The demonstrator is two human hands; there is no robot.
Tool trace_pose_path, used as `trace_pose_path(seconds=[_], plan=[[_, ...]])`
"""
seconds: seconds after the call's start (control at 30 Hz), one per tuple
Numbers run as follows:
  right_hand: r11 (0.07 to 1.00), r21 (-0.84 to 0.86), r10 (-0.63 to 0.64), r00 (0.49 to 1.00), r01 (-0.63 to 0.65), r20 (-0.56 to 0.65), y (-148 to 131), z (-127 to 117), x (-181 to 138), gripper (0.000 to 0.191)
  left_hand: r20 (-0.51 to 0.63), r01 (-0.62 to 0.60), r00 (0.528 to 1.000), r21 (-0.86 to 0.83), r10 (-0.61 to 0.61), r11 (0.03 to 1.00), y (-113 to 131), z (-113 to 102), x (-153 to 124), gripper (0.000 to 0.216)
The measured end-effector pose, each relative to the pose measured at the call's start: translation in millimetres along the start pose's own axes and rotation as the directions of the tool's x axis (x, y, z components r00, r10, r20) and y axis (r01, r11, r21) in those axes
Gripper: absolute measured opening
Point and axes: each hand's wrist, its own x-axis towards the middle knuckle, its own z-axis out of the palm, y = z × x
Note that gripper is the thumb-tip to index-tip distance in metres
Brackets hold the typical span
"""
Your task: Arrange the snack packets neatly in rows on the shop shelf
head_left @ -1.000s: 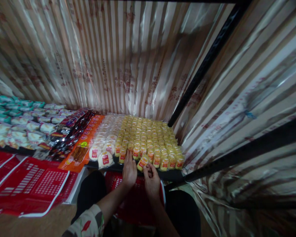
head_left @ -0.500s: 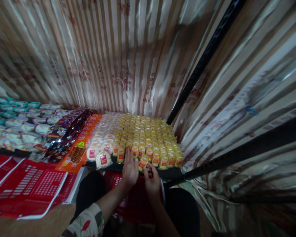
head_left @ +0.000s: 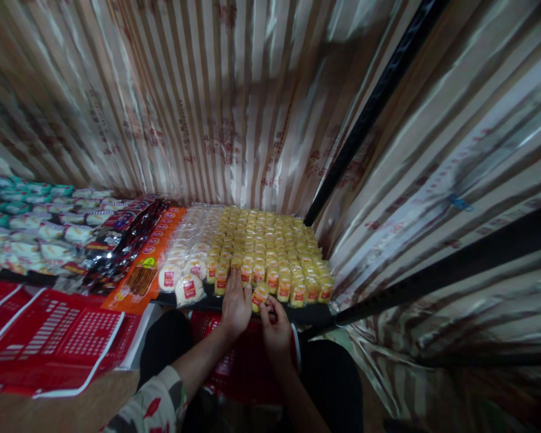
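Many small yellow packets with red labels (head_left: 275, 252) lie in rows on a dark shelf (head_left: 306, 313). My left hand (head_left: 235, 304) rests flat at the front row, fingers stretched over the packets. My right hand (head_left: 275, 322) pinches one yellow packet (head_left: 258, 296) at the shelf's front edge, beside the left hand.
Round white packets (head_left: 184, 276), an orange packet (head_left: 146, 276), dark packets (head_left: 121, 240) and teal-and-white packets (head_left: 31, 222) lie to the left. Red crates stand at lower left (head_left: 63, 340) and under my arms (head_left: 247, 367). Striped shiny curtains (head_left: 234, 108) and black poles (head_left: 369, 114) close in behind and right.
My hands have barely shifted; the pinched packet sits slightly lower and nearer the front edge. The view has tilted a little.
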Motion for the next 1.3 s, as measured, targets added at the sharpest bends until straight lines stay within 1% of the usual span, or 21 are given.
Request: trace_pose_path(seconds=[0.2,0.33,0.47,0.6,0.73,0.9,1.0,1.13,1.3], plan=[[1.000,0.000,-0.018,1.000,0.018,-0.019,1,-5,-2,0.046,-0.030,0.063,0.998,0.013,-0.063,0.998,7,-1,-1,0.053],[1.000,0.004,-0.021,0.999,0.021,-0.046,4,-7,-2,0.047,-0.016,0.091,0.996,-0.021,-0.091,0.996,4,0,4,0.050],[1.000,0.006,-0.025,0.998,0.025,-0.050,7,-4,-2,0.044,0.025,0.111,0.994,-0.044,-0.110,0.993,1,-1,10,0.050],[0.999,-0.009,-0.045,0.998,0.044,-0.043,9,0,-2,0.042,0.027,0.092,0.996,-0.043,-0.091,0.995,3,4,13,0.050],[0.999,-0.007,-0.053,0.997,0.053,-0.056,10,-3,-1,0.042,0.026,0.090,0.996,-0.012,-0.089,0.996,7,7,12,0.050],[0.997,-0.054,-0.049,0.998,0.048,-0.027,7,-10,1,0.043,-0.020,0.066,0.998,0.017,-0.066,0.998,6,2,7,0.050],[0.992,-0.099,-0.079,0.997,0.078,-0.006,2,-9,1,0.042,-0.034,0.036,0.999,0.012,-0.036,0.999,2,-2,3,0.048],[0.975,-0.160,-0.151,0.988,0.156,0.043,-8,-1,1,0.042,-0.004,0.006,1.000,-0.013,-0.006,1.000,-1,-5,-2,0.048],[0.956,-0.243,-0.162,0.987,0.163,0.025,-12,5,14,0.045,0.023,-0.052,0.998,0.004,0.052,0.999,-3,-7,-5,0.045]])
